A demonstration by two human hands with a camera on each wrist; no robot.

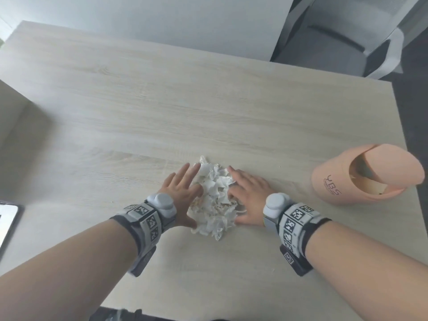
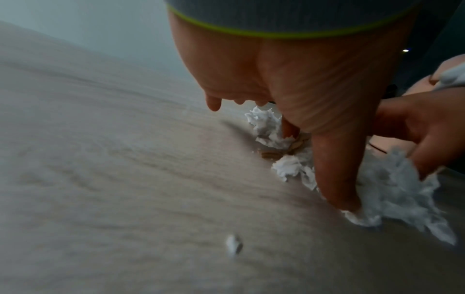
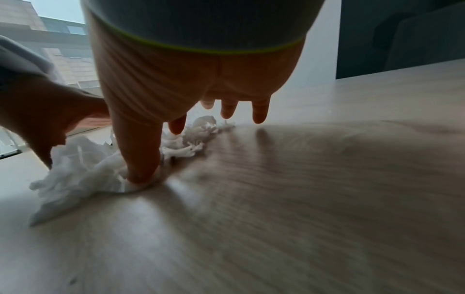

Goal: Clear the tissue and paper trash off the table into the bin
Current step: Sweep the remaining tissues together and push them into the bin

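Fingers (image 1: 185,174) of the left hand (image 1: 183,193) lie straight and slightly spread, pressed against the left flank of a pile of torn tissue and paper scraps (image 1: 214,198); the left thumb (image 2: 334,175) bears down on the pile's near edge. On the far left, a dark phone (image 1: 9,225) lies at the edge of the pale wood-grain desk (image 1: 115,117). One small stray scrap (image 2: 234,246) lies apart on the desk, to the left of the pile. Centre: the pile rests on the desk between both hands. Right hand (image 1: 249,195), fingers likewise extended and loosely apart, presses the pile's right flank, thumb (image 3: 141,155) on the tissue. Far right: a pink swing-lid bin (image 1: 366,174) stands on the desk, well apart from the pile. A grey chair (image 1: 347,35) stands beyond the desk.
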